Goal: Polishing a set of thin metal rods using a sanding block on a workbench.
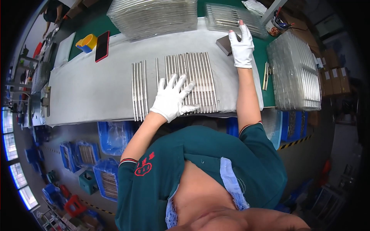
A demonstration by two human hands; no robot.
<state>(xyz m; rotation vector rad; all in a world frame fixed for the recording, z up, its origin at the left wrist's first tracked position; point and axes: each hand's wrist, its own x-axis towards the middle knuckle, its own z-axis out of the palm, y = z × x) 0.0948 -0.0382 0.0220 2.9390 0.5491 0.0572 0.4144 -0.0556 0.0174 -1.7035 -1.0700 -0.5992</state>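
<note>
The left hand (172,99), gloved, lies flat with fingers spread wide on a row of metal rods (196,81) laid side by side on the grey cloth (88,92) over the counter (88,29). The right hand (241,44), gloved and open, reaches to a clear tray (227,17) by a dark block (224,44). A smaller rod group (139,89) lies just left.

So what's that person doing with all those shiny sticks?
A person in white gloves is at a table covered with a grey cloth. The left hand lies flat, fingers spread, on a row of thin metal rods. The right hand reaches out to a small dark block by a clear plastic tray. A few more rods lie apart.
</note>
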